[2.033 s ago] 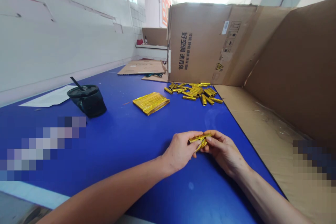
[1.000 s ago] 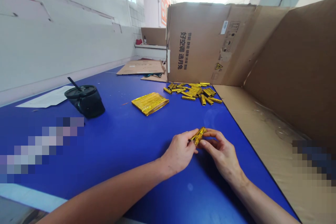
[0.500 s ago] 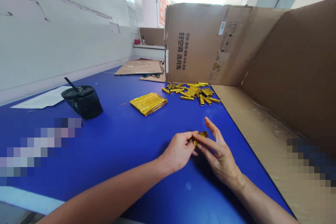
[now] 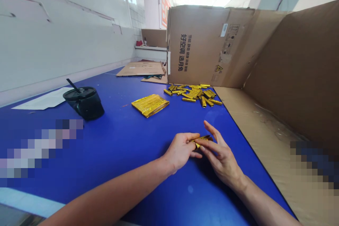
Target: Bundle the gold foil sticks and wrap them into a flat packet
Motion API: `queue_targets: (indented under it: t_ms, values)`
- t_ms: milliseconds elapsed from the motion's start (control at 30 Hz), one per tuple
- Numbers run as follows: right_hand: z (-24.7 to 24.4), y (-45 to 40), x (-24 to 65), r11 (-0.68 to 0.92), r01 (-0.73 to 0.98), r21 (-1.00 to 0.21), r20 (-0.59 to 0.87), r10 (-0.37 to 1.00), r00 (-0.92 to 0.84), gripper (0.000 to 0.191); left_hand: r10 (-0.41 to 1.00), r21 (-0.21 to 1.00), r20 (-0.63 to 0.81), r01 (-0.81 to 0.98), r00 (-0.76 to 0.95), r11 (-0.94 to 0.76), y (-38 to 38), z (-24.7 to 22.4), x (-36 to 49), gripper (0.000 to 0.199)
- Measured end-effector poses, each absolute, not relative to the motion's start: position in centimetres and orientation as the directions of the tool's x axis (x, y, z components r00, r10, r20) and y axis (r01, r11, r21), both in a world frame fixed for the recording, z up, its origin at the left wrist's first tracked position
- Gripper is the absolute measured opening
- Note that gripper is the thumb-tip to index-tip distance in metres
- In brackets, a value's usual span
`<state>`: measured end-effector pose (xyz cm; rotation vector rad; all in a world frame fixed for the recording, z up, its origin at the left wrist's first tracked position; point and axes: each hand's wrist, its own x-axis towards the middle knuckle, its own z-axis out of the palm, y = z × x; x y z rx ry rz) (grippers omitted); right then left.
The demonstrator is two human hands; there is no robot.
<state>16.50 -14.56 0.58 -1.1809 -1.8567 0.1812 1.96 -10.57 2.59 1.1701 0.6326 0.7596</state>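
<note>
Between my two hands is a small gold foil piece, partly hidden by the fingers. My left hand pinches its left end. On the right side, my right hand grips it with thumb and fingers while one finger stands raised. A flat stack of gold foil sheets lies on the blue table, beyond my left hand. Several gold rolls form a loose pile farther back, by the cardboard.
A dark lidded cup with a straw stands at the left beside a white paper sheet. Upright cardboard borders the back and right. Flat cardboard pieces lie at the far end.
The foil piece between my hands looks more spread out to the right. The fingers have shifted slightly, and my raised right finger has moved a little left.
</note>
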Motion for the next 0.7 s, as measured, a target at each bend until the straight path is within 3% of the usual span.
queue_targets:
  t_ms: [267, 500, 700]
  values:
    - [0.65, -14.37, 16.6, 0.559, 0.701, -0.444, 0.657, 0.735, -0.17, 0.029, 0.796, 0.956, -0.066, -0.191, 0.602, 0.223, -10.62, 2.63, 2.04, 0.03]
    - [0.64, -14.53, 16.51, 0.523, 0.688, -0.504, 0.638, 0.762, -0.112, 0.029, 0.797, 0.968, -0.054, -0.165, 0.602, 0.19, -10.72, 2.39, 2.12, 0.029]
    - [0.69, -14.5, 16.52, 0.549, 0.702, -0.452, 0.68, 0.722, -0.127, 0.024, 0.788, 0.965, -0.041, -0.179, 0.614, 0.19, -10.68, 2.53, 1.99, 0.034]
